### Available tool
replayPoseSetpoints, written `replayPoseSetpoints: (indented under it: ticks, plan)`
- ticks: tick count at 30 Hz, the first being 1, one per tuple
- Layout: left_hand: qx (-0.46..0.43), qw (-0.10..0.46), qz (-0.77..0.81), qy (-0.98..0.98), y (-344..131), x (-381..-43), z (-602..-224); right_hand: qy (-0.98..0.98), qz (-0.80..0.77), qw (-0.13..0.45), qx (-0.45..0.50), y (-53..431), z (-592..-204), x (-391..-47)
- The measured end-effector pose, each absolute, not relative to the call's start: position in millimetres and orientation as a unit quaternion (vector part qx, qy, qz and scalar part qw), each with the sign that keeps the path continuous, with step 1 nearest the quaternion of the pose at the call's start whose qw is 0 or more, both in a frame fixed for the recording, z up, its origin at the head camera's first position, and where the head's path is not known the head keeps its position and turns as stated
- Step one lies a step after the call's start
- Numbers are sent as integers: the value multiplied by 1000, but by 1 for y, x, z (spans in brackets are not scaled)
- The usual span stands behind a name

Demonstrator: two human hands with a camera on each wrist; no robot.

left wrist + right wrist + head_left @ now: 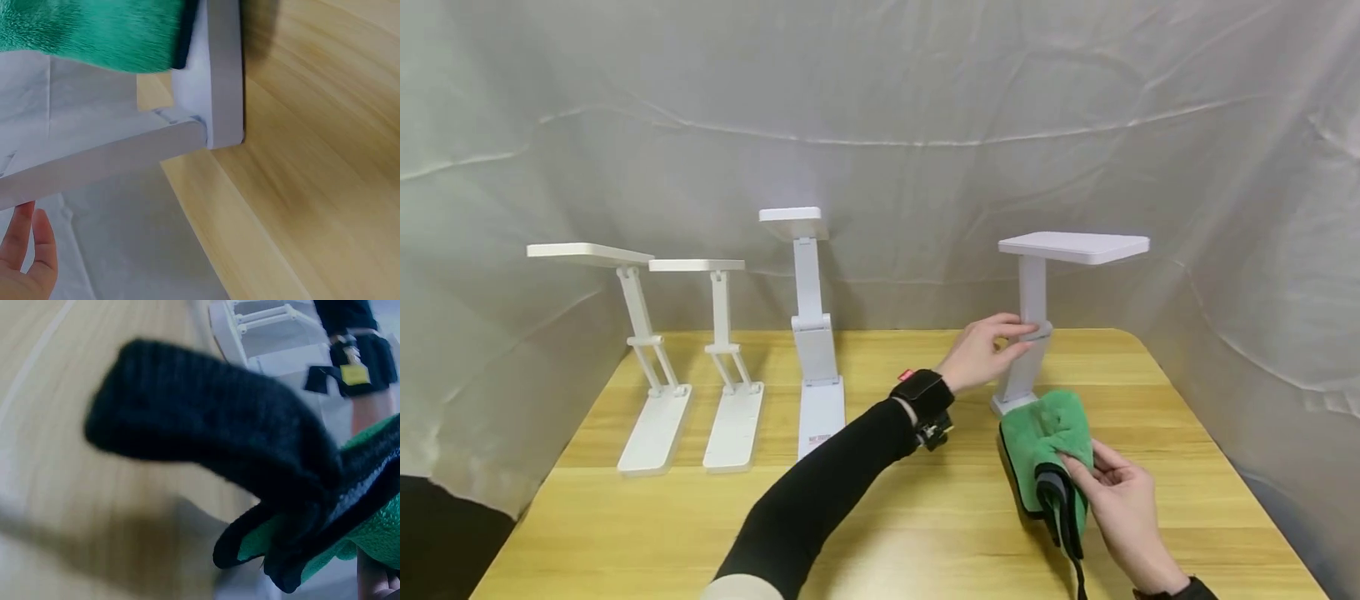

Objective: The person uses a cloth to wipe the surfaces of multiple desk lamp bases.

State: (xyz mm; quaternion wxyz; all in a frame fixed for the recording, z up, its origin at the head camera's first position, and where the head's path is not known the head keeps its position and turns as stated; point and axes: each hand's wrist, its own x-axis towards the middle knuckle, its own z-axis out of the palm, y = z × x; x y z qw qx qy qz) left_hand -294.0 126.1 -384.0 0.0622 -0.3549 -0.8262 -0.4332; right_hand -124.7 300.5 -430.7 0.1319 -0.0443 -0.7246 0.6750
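Note:
At the right of the table stands a white folding desk lamp point(1032, 287), upright with its flat head level. My left hand point(988, 352) holds its post near the middle hinge; two left fingertips point(24, 215) touch the post's edge in the left wrist view, where the thumb is out of sight. A folded green cloth point(1051, 429) with black edging covers most of this lamp's base. With thumb and fingers, my right hand point(1120, 508) grips the cloth, whose black-edged flap point(212, 406) hangs across the right wrist view.
Three more white folding lamps stand to the left: a far-left lamp point(638, 308), a smaller-looking second lamp point(721, 312) and a taller third lamp point(808, 283). Pale fabric point(917, 200) hangs behind the wooden table point(880, 517).

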Motion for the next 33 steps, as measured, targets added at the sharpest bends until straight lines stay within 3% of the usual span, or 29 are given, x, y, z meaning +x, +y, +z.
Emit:
replayPoseSetpoints:
  ticks: [9,19,25,29,33]
  plan:
    - [-359,101,-459,-806,56,-278,-391,-738,665,115,-2,297,-422,-130]
    - [-320,32,-533,-783,-4,-254,-390,-751,650,108,45,286,-425,-130]
    - [-308,-18,-578,-755,-17,-242,-378,-790,592,133,87,280,-427,-131]
    - [-282,-42,-566,-774,-4,-239,-365,-803,538,176,188,270,-427,-134]
    - [-273,-27,-557,-784,13,-242,-360,-801,466,205,315,251,-429,-142]
